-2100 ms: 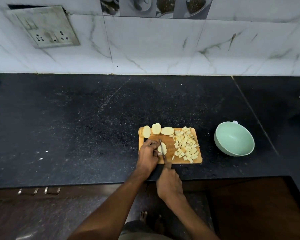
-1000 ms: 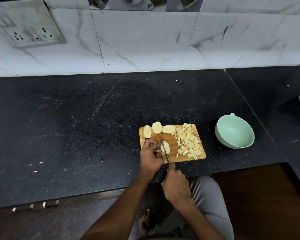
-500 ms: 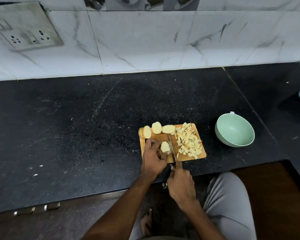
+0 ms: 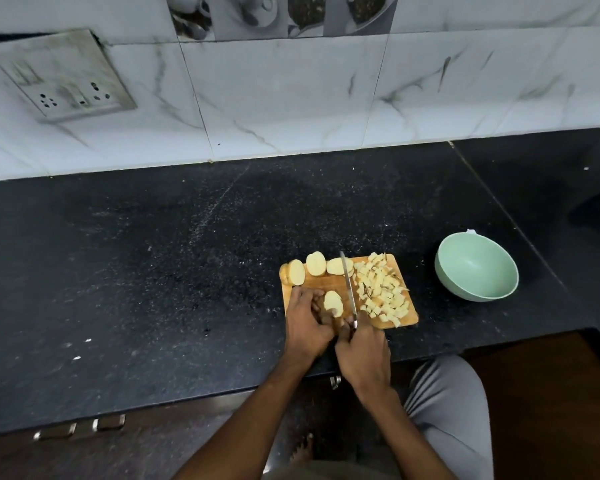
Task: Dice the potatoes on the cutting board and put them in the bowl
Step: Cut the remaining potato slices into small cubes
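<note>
Potato slice (image 4: 333, 303) lies flat on the near left part of my cutting board (image 4: 329, 284), and the fingers of my left hand (image 4: 305, 322) curl round it to keep it from sliding. My right hand (image 4: 362, 351) grips the knife (image 4: 349, 289). Its blade lies along the board, just beside the slice on the right, with the tip over the far edge.

My fingers sit very near the blade, so I think I could nick them if the slice slips or the knife comes down crooked. The diced pile (image 4: 381, 289) sits close to the board's right edge, so a bump could push bits onto the dark desk (image 4: 187, 254).

I count three more slices (image 4: 316, 264) along the far edge of the board, so four in all. I see one pile of cubes, too many to count. I see one knife, one board and one green bowl (image 4: 477, 268), which stands to the right, apart from the board, with nothing in it yet.
</note>
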